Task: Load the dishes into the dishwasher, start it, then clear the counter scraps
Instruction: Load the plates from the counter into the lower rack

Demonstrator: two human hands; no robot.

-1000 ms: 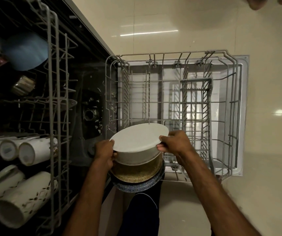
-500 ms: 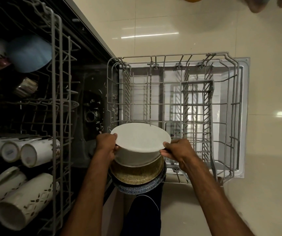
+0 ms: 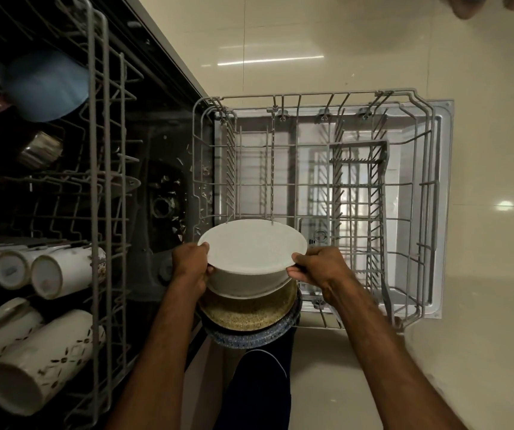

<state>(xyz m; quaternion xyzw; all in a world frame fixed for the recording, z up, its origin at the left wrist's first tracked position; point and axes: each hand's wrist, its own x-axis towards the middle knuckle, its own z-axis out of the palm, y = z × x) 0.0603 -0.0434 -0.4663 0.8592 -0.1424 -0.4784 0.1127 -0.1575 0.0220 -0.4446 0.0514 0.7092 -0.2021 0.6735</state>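
I look straight down at a stack of dishes held over the near edge of the pulled-out lower rack (image 3: 404, 193). On top sits a white plate (image 3: 252, 245) on white bowls, then a speckled tan plate (image 3: 249, 315), then a blue speckled plate (image 3: 249, 338) at the bottom. My left hand (image 3: 190, 268) grips the white plate's left rim. At its right rim my right hand (image 3: 321, 266) pinches the edge. The lower rack holds no dishes; its cutlery basket (image 3: 356, 193) stands at the right.
The upper rack (image 3: 100, 181) at the left holds white patterned mugs (image 3: 47, 358), a blue bowl (image 3: 47, 85) and a steel cup (image 3: 40, 148). Food bits lie on the dark tub floor (image 3: 165, 206). Cream floor tiles (image 3: 482, 274) surround the open door. My dark trouser leg (image 3: 255, 389) is below the stack.
Both hands shifted slightly on the white plate's rim; the left hand slid up to the rim and the plate tipped a little toward level. The stack stays over the rack's near edge.
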